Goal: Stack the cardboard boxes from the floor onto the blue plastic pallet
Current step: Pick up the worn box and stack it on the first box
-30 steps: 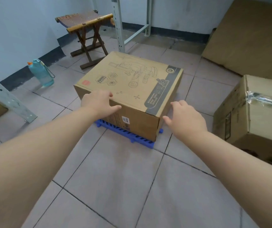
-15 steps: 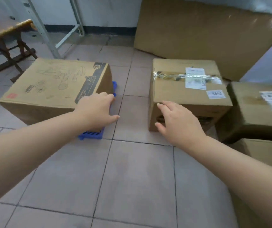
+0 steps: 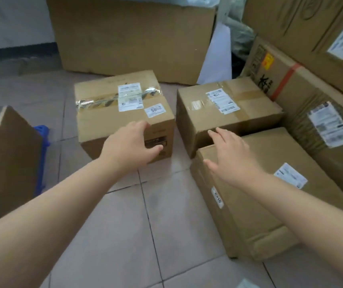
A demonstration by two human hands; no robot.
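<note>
A taped cardboard box with white labels (image 3: 112, 113) stands on the tiled floor in the middle. My left hand (image 3: 131, 144) hovers open in front of its near right corner, holding nothing. My right hand (image 3: 230, 154) is open above the gap between a second labelled box (image 3: 241, 113) and a long box (image 3: 270, 196) nearer to me. At the left edge, a printed box (image 3: 2, 150) rests on the blue plastic pallet (image 3: 41, 146), of which only a corner shows.
A very large carton (image 3: 133, 38) lines the back wall. More big cartons (image 3: 315, 104) are stacked along the right side, with a white sheet (image 3: 218, 57) between them. Bare floor tiles lie in front of me.
The view has swung right, away from the box on the pallet. Both hands have moved right and forward toward the boxes on the floor. Nothing has been gripped.
</note>
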